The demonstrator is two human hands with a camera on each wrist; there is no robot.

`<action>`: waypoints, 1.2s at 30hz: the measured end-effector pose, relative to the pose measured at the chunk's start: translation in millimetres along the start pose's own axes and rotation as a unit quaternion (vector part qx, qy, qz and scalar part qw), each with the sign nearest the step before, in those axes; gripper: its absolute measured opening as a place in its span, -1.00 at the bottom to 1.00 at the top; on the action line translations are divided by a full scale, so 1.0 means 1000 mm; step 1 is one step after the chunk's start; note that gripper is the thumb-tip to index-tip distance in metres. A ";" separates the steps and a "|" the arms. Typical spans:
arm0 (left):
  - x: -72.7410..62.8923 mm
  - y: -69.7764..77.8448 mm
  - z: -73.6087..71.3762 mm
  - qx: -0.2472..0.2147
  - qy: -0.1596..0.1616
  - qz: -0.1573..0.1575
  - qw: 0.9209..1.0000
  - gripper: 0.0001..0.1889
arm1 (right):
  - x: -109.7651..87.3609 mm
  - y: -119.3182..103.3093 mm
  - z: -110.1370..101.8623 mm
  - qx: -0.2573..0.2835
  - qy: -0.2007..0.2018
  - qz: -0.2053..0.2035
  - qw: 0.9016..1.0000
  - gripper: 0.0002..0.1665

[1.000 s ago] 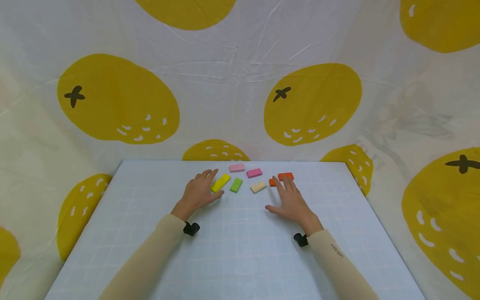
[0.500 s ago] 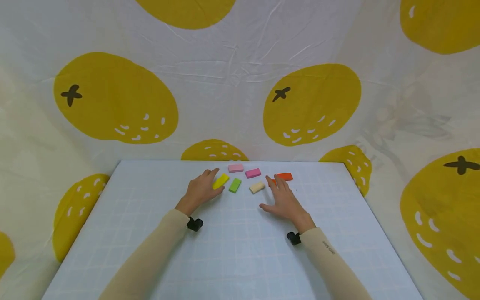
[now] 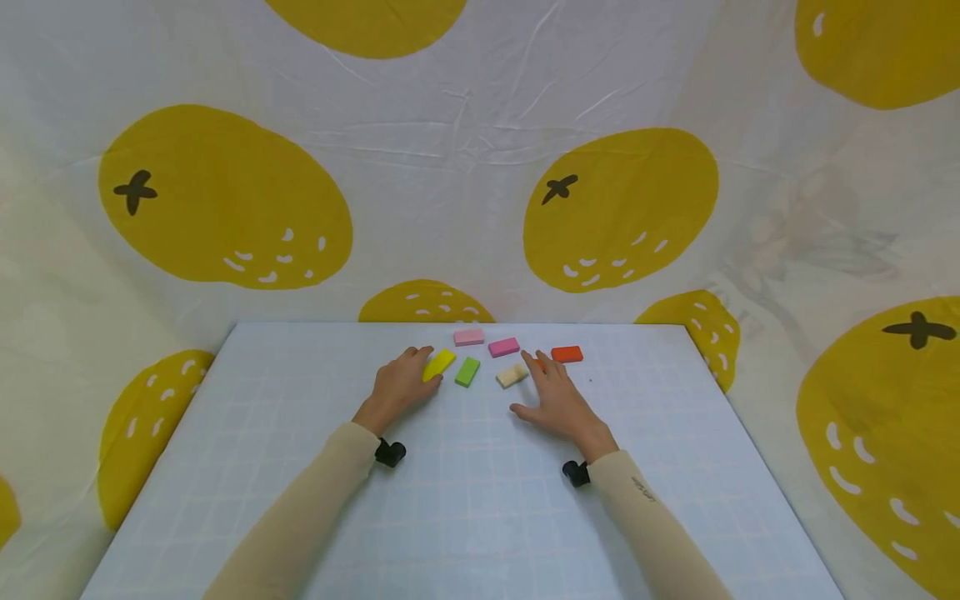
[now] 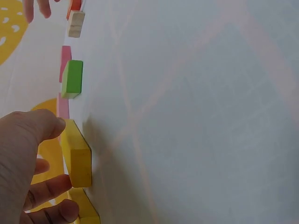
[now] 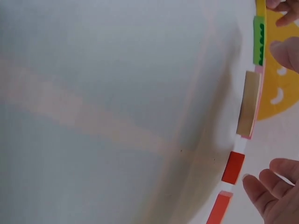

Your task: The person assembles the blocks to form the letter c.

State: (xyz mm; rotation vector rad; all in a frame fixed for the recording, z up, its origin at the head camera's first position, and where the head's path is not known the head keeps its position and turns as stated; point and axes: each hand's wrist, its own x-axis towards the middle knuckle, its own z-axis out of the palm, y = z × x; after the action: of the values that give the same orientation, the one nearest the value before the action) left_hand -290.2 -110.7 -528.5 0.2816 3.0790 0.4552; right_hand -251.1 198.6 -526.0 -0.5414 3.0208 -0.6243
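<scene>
In the head view my left hand point(image 3: 401, 385) is at a yellow block point(image 3: 439, 365), thumb and fingers spread on either side of it. The left wrist view has the thumb tip at the far end of this yellow block point(image 4: 77, 156) and a fingertip at its near edge. A second yellow block point(image 4: 85, 205) lies just past it, beside the other fingers. My right hand point(image 3: 558, 402) reaches over a small orange block, mostly hidden in the head view, with thumb and fingers wide apart. In the right wrist view that orange block point(image 5: 233, 168) sits beside the fingertips, outside the hand.
A green block point(image 3: 467, 372), a plain wooden block point(image 3: 512, 375), a light pink block point(image 3: 468, 337), a darker pink block point(image 3: 504, 347) and a red-orange block point(image 3: 567, 354) lie around the hands on the pale tabletop point(image 3: 465, 500). A fruit-print curtain point(image 3: 450, 167) hangs behind.
My left hand has come in closer around the yellow block. The right hand has slid left, uncovering the red-orange block. The blocks keep their places.
</scene>
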 end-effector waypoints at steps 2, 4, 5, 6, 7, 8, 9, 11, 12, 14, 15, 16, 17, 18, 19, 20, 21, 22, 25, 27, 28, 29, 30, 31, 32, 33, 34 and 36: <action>0.000 -0.001 0.001 -0.003 0.002 -0.002 1.000 -0.34 | 0.001 -0.001 0.001 0.003 -0.002 -0.001 1.000 0.20; 0.000 -0.001 0.002 -0.006 0.002 -0.005 1.000 -0.37 | 0.002 -0.001 0.002 0.005 -0.006 0.000 1.000 0.20; 0.000 -0.001 0.002 -0.008 0.002 -0.006 1.000 -0.38 | 0.003 -0.001 0.003 0.006 -0.009 0.001 1.000 0.20; 0.000 -0.001 0.002 -0.010 0.002 -0.007 1.000 -0.38 | 0.003 -0.002 0.004 0.006 -0.012 0.002 1.000 0.20; 0.000 -0.001 0.003 -0.012 0.002 -0.008 1.000 -0.39 | 0.004 -0.002 0.004 0.007 -0.013 0.003 1.000 0.20; 0.001 -0.002 0.003 -0.015 0.003 -0.009 1.000 -0.40 | 0.004 -0.003 0.005 0.008 -0.015 0.004 1.000 0.20; 0.000 -0.002 0.003 -0.017 0.003 -0.011 1.000 -0.40 | 0.005 -0.003 0.006 0.008 -0.016 0.006 1.000 0.20; 0.000 -0.002 0.003 -0.025 0.007 -0.016 1.000 -0.41 | 0.006 -0.004 0.006 0.009 -0.018 0.008 1.000 0.20; 0.000 -0.002 0.003 -0.028 0.008 -0.020 0.999 -0.41 | 0.006 -0.004 0.006 0.010 -0.018 0.008 1.000 0.20; 0.000 -0.003 0.004 -0.036 0.011 -0.030 0.999 -0.42 | 0.006 -0.005 0.007 0.012 -0.016 0.008 1.000 0.20; 0.000 -0.003 0.004 -0.040 0.012 -0.034 0.999 -0.42 | 0.006 -0.005 0.007 0.013 -0.015 0.008 1.000 0.20; 0.000 -0.003 0.005 -0.044 0.014 -0.038 0.998 -0.43 | 0.007 -0.005 0.007 0.015 -0.013 0.008 1.000 0.19; 0.000 -0.002 0.006 -0.047 0.015 -0.043 0.998 -0.43 | 0.007 -0.005 0.008 0.018 -0.011 0.008 1.000 0.17; 0.000 -0.002 0.006 -0.051 0.016 -0.046 0.998 -0.44 | 0.008 -0.004 0.008 0.024 -0.007 0.008 1.000 0.15; -0.001 -0.002 0.006 -0.055 0.018 -0.049 0.997 -0.45 | 0.009 -0.005 0.008 0.032 -0.003 0.008 0.999 0.12; -0.001 -0.002 0.006 -0.059 0.021 -0.052 0.997 -0.46 | 0.010 -0.005 0.009 0.040 0.001 0.008 0.999 0.09; -0.002 -0.001 0.006 -0.064 0.024 -0.053 0.996 -0.47 | 0.012 -0.004 0.009 0.049 0.006 0.008 0.999 0.06; -0.003 -0.001 0.006 -0.070 0.028 -0.056 0.996 -0.48 | 0.013 -0.004 0.009 0.059 0.010 0.008 0.998 0.03; -0.005 0.000 0.006 -0.086 0.039 -0.064 0.993 -0.51 | 0.018 -0.004 0.010 0.082 0.020 0.010 0.996 -0.04; -0.006 0.001 0.006 -0.099 0.044 -0.070 0.992 -0.52 | 0.021 -0.003 0.011 0.092 0.025 0.013 0.995 -0.08; -0.006 0.001 0.006 -0.104 0.047 -0.074 0.991 -0.53 | 0.022 -0.003 0.011 0.097 0.026 0.016 0.995 -0.09; -0.007 0.001 0.006 -0.110 0.048 -0.077 0.990 -0.53 | 0.023 -0.002 0.012 0.103 0.029 0.016 0.994 -0.11; -0.007 0.002 0.006 -0.116 0.051 -0.080 0.989 -0.54 | 0.024 -0.001 0.013 0.109 0.030 0.019 0.993 -0.12; -0.008 0.002 0.007 -0.121 0.051 -0.084 0.988 -0.54 | 0.025 -0.001 0.013 0.115 0.030 0.022 0.993 -0.14; -0.009 0.002 0.007 -0.126 0.051 -0.087 0.987 -0.54 | 0.026 0.000 0.014 0.120 0.031 0.026 0.992 -0.15; -0.009 0.001 0.007 -0.130 0.051 -0.089 0.986 -0.55 | 0.027 0.000 0.014 0.125 0.031 0.029 0.991 -0.17; -0.010 0.001 0.008 -0.135 0.050 -0.092 0.985 -0.55 | 0.028 0.001 0.014 0.129 0.031 0.030 0.991 -0.18; -0.011 0.001 0.007 -0.144 0.048 -0.097 0.984 -0.55 | 0.029 0.001 0.014 0.136 0.029 0.034 0.990 -0.21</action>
State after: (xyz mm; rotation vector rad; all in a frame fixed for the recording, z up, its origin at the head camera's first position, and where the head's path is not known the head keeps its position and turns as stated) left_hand -279.0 -109.6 -535.4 -0.0494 3.0301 0.9151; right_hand -277.6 184.2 -538.1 -0.4119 2.9206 -1.0419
